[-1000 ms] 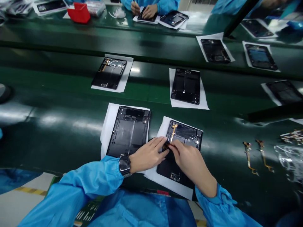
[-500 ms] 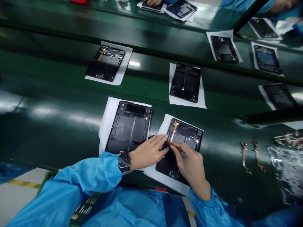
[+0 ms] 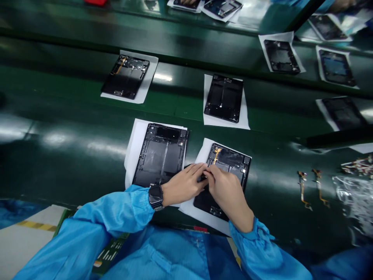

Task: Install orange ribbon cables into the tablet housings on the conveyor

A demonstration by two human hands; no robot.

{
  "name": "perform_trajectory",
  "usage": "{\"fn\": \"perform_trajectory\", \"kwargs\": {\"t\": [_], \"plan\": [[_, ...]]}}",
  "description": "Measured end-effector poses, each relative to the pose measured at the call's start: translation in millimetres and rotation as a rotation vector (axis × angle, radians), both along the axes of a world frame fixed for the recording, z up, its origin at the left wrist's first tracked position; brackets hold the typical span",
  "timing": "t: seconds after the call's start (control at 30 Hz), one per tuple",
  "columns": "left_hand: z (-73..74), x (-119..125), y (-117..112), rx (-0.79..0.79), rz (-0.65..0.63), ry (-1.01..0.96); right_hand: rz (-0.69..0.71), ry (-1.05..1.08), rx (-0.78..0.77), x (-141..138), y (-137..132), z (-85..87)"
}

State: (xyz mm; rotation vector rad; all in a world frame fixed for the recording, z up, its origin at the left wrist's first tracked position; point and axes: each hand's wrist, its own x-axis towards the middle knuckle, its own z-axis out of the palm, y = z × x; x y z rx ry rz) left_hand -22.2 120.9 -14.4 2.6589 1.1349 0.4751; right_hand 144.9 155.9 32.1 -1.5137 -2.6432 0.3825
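Observation:
An opened tablet housing (image 3: 211,204) with a gold flex cable (image 3: 216,155) near its top left corner lies on a white sheet (image 3: 190,210). My left hand (image 3: 185,186), with a black watch on its wrist, reaches over its left edge. The thumb and fingers close around a small dark piece that is mostly hidden. My right hand (image 3: 229,192) is bent over the housing, fingertips pinched against the left fingertips; what they hold is covered. To the left lies a second opened housing (image 3: 151,159) on white sheets, under my left forearm.
Two loose flex cables (image 3: 304,190) lie to the right, beside a clear plastic bag (image 3: 354,198) and a pile of parts (image 3: 358,166). Farther back are more housings on paper, including one at left (image 3: 125,77) and one at centre (image 3: 224,97). A dark bar (image 3: 338,136) crosses at right.
My right hand has turned over and closed in on the left fingertips. The brown strip seen in its pinch before is now hidden. The camera view has shifted slightly.

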Motion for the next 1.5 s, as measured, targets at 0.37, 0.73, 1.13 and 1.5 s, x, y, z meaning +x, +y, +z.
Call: {"fn": "perform_trajectory", "kwargs": {"t": [0.37,0.73,1.13,1.5], "plan": [[3.2,0,0,0.017,0.017,0.049,-0.011,-0.036,0.04,19,-4,-0.1],[7.3,-1,-3,0.007,0.027,0.073,-0.049,0.113,-0.026,11,-6,-8.9],[41.4,52,139,-0.218,0.151,0.125,-0.634,1.005,-0.228,114,53,-21.4],[36.3,73,212,-0.395,0.195,0.215,-0.852,0.571,-0.002,298,96,-44.8]]}}
